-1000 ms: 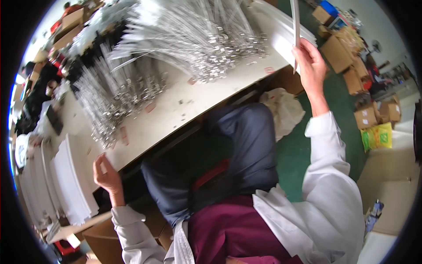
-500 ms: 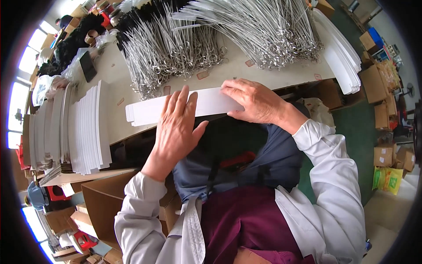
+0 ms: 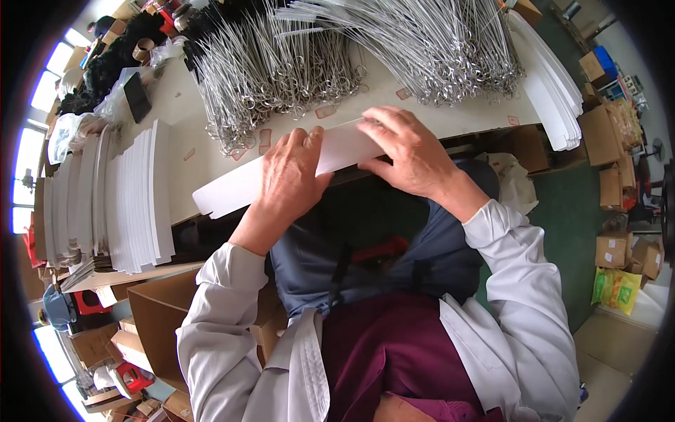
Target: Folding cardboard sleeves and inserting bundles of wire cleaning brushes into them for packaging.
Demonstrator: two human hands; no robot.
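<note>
A long, narrow white carton (image 3: 235, 186) lies slantwise over the near edge of the worktable (image 3: 181, 116), its left end lower than its right. My left hand (image 3: 290, 169) is wrapped over its middle, fingers on the far side and thumb by the near edge. Around the right end my right hand (image 3: 413, 151) grips the carton, with the fingertips at the far edge and the thumb below the near one. My palms and fingers cover parts of the carton.
Beyond the carton lie two large heaps of thin wire brushes with looped ends (image 3: 295, 77). Stacks of white cartons (image 3: 137, 200) stand at the table's left, and another pile (image 3: 552, 84) lies at its right end. A dark phone (image 3: 138, 97) rests at the back left. An open cardboard box (image 3: 165, 309) sits below.
The carton's left end has swung nearer to me and its right end farther away. My left hand has gone from lying flat with outstretched fingers to curling over the carton.
</note>
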